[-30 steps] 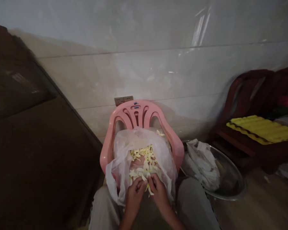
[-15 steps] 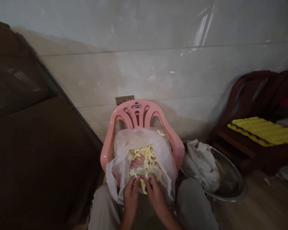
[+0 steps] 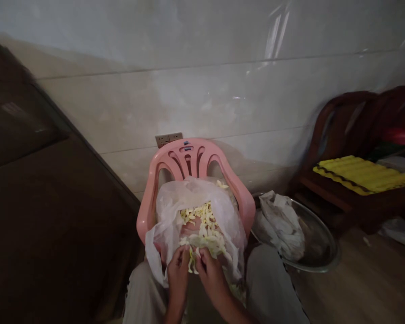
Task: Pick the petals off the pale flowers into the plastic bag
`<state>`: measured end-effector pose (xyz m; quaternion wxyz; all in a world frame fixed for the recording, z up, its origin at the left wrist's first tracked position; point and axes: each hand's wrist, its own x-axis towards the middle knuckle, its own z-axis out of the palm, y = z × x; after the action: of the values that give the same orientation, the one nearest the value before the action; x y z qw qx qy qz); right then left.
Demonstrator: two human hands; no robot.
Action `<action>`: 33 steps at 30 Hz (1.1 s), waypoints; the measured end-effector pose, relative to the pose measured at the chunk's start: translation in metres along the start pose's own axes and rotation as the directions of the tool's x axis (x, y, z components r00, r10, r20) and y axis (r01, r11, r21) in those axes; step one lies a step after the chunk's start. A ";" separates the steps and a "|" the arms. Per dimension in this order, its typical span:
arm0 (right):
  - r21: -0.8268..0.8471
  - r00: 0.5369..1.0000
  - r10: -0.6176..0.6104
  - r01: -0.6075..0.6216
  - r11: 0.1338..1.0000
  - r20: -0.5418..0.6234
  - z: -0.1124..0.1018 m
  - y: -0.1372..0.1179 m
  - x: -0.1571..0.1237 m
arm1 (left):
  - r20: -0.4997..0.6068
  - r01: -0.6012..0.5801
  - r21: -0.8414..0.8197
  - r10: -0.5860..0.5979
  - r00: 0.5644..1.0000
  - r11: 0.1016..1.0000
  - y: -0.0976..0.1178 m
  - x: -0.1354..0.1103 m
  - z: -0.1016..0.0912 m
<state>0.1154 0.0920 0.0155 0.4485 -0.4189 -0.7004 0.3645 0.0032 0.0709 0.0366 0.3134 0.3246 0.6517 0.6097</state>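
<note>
A small pink plastic chair (image 3: 195,157) stands against the wall with a clear plastic bag (image 3: 175,207) spread open on its seat. Pale yellow petal-like pieces (image 3: 202,220) are heaped in the bag. My left hand (image 3: 177,273) and my right hand (image 3: 209,274) sit side by side at the bag's near edge, fingers curled. Together they pinch a small yellow-green piece (image 3: 192,263) between their fingertips. My knees in light trousers flank the chair.
A metal basin (image 3: 319,247) with a crumpled white bag (image 3: 280,222) sits on the floor to the right. A dark wooden chair with a yellow cushion (image 3: 361,173) stands further right. A dark sofa (image 3: 54,202) fills the left. A wall socket (image 3: 168,138) is behind the pink chair.
My hands have drawn together and slightly toward me, now pinching one piece between them. The view has shifted a little to the left and down.
</note>
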 end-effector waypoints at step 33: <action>-0.003 0.989 0.129 -0.129 0.992 -0.066 -0.001 -0.005 0.008 | -0.233 -0.067 -0.132 0.035 0.972 0.989 -0.006 0.015 -0.013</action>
<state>0.1134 0.0980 0.0230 0.4453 -0.4768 -0.6579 0.3761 -0.0166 0.0750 0.0314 0.2417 0.2461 0.6309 0.6950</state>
